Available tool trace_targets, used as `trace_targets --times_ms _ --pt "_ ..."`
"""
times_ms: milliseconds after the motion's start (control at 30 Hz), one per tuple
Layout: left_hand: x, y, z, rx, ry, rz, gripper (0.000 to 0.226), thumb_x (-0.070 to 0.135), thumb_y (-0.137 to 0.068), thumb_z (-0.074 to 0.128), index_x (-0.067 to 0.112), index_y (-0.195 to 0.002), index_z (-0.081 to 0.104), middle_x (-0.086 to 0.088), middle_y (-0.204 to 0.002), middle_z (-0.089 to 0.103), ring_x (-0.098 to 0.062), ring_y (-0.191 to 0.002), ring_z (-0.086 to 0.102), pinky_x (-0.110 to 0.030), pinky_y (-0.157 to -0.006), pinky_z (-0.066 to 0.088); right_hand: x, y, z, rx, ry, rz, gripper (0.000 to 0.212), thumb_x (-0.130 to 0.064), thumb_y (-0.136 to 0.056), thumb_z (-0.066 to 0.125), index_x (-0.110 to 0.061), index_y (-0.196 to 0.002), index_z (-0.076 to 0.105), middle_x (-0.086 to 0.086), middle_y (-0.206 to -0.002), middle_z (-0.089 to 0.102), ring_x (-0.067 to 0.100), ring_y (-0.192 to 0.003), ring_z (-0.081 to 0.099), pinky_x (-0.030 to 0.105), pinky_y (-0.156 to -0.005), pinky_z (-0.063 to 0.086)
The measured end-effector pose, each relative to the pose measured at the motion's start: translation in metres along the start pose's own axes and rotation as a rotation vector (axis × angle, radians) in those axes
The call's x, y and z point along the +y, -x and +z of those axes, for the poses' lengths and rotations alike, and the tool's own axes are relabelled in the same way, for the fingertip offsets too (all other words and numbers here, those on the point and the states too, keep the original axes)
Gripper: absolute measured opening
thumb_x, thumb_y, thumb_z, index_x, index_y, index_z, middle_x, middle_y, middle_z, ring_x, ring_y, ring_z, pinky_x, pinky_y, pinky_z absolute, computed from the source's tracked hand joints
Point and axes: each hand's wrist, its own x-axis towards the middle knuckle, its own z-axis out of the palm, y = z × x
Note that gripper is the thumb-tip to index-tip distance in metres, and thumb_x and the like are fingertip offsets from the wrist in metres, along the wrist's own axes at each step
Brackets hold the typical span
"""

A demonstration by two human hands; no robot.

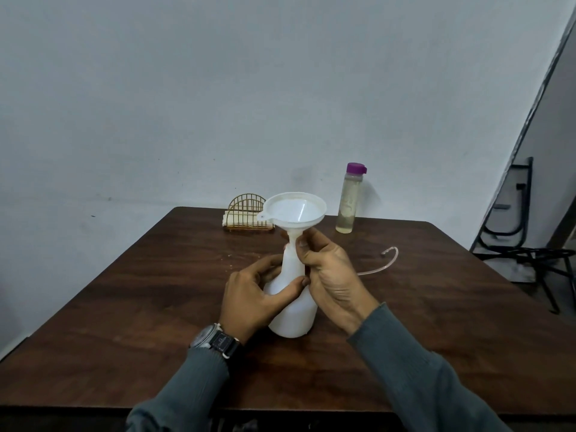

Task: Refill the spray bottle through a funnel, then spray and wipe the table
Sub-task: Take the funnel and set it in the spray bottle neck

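Note:
A white spray bottle (294, 310) without its spray head stands upright in the middle of the brown table (156, 291). A white funnel (294, 208) sits with its stem in the bottle's neck. My left hand (254, 299) grips the bottle's body, thumb across its front. My right hand (327, 269) pinches the funnel's stem at the neck. A clear refill bottle (349, 201) with a purple cap and pale liquid stands at the back right. A thin clear tube (385, 260), partly hidden behind my right hand, lies on the table to the right.
A gold wire napkin holder (247, 215) with white napkins stands at the table's back edge, behind the funnel. A light wall rises behind the table. Black metal chair frames (517, 244) stand on the floor at the right.

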Motion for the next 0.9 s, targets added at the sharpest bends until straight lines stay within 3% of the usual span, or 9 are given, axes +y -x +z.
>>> trace_targets --times_ms 133,267,400,533,667,767,833,900 --pt "0.004 0.0 -0.001 -0.003 -0.001 0.012 0.045 0.049 -0.075 0.085 0.033 -0.116 0.075 0.021 -0.107 0.077 0.007 -0.101 0.071 -0.027 -0.086 0.062 -0.002 0.002 -0.008 -0.056 -0.014 0.011 0.041 0.018 -0.095 0.051 -0.011 -0.115 0.072 0.005 -0.105 0.076 0.011 -0.097 0.071 0.025 -0.091 0.058" --pt "0.008 0.001 -0.001 0.005 -0.004 0.016 0.044 0.055 -0.074 0.081 0.04 -0.114 0.073 0.023 -0.106 0.077 0.008 -0.1 0.071 -0.026 -0.083 0.062 -0.002 0.004 -0.018 -0.121 -0.021 0.018 0.046 0.016 -0.093 0.056 -0.006 -0.133 0.063 0.014 -0.124 0.074 0.023 -0.119 0.068 0.039 -0.11 0.05" --pt "0.006 0.001 -0.001 0.009 -0.004 0.006 0.044 0.052 -0.075 0.082 0.035 -0.115 0.075 0.022 -0.106 0.077 0.006 -0.101 0.072 -0.031 -0.084 0.063 0.001 0.004 -0.021 -0.152 0.046 0.011 0.053 0.003 -0.083 0.072 -0.01 -0.134 0.065 0.022 -0.136 0.066 0.028 -0.124 0.065 0.046 -0.112 0.049" --pt "0.006 0.001 0.0 0.016 -0.011 0.009 0.046 0.052 -0.074 0.083 0.032 -0.115 0.075 0.022 -0.106 0.077 0.006 -0.102 0.072 -0.032 -0.086 0.062 0.001 0.002 -0.022 -0.145 0.135 -0.027 0.049 -0.002 -0.08 0.079 -0.014 -0.126 0.07 0.02 -0.126 0.067 0.027 -0.118 0.066 0.043 -0.108 0.053" --pt "0.004 0.0 0.0 0.011 -0.007 0.006 0.042 0.048 -0.076 0.085 0.033 -0.114 0.076 0.023 -0.106 0.077 0.006 -0.102 0.071 -0.032 -0.086 0.062 -0.003 -0.002 -0.03 -0.155 0.175 -0.06 0.055 0.003 -0.078 0.075 -0.008 -0.132 0.065 0.017 -0.124 0.071 0.023 -0.116 0.068 0.041 -0.106 0.053" --pt "0.004 -0.001 0.0 0.002 -0.008 0.009 0.041 0.044 -0.076 0.087 0.033 -0.114 0.076 0.022 -0.107 0.077 0.005 -0.101 0.072 -0.033 -0.086 0.062 -0.009 -0.011 -0.041 -0.119 0.124 -0.053 0.07 0.01 -0.069 0.062 -0.006 -0.137 0.06 0.007 -0.117 0.074 0.019 -0.108 0.07 0.03 -0.087 0.057" --pt "0.003 -0.004 -0.002 -0.017 -0.005 0.003 0.046 0.047 -0.073 0.088 0.034 -0.116 0.075 0.024 -0.109 0.076 0.007 -0.102 0.071 -0.029 -0.086 0.062 -0.014 -0.022 -0.051 -0.039 0.129 -0.059 0.079 0.009 -0.063 0.059 -0.005 -0.141 0.056 0.012 -0.123 0.072 0.023 -0.111 0.068 0.024 -0.077 0.056" --pt "0.002 -0.007 -0.006 -0.069 0.003 -0.004 0.053 0.051 -0.068 0.089 0.042 -0.117 0.071 0.028 -0.11 0.074 0.008 -0.103 0.07 -0.023 -0.087 0.06 -0.019 -0.035 -0.063 0.055 0.16 -0.074 0.081 0.011 -0.064 0.061 -0.003 -0.143 0.053 0.017 -0.129 0.068 0.027 -0.115 0.065 0.022 -0.077 0.058"
